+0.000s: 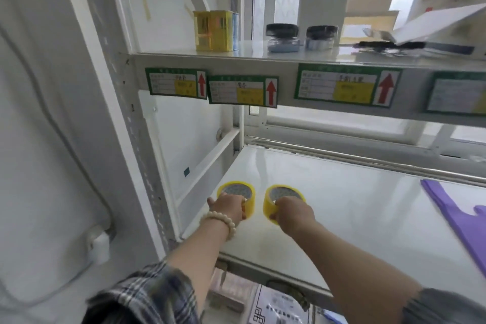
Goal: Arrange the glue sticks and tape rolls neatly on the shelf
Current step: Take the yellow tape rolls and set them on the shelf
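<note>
Two yellow tape rolls lie flat side by side at the front left of the white middle shelf [342, 205]. My left hand [228, 207], with a bead bracelet on its wrist, grips the left tape roll [234, 188] from the near side. My right hand [294, 213] grips the right tape roll [282, 193] the same way. A small gap separates the two rolls. No glue sticks are recognisable in view.
Purple plastic bags [457, 208] lie at the shelf's right. The upper shelf [249, 56] carries yellow boxes [213, 30], two black-lidded jars [282, 37], a white holder [322, 10] and papers. Green labels with red arrows [243, 93] hang on its edge. A steel upright [136, 139] stands at left.
</note>
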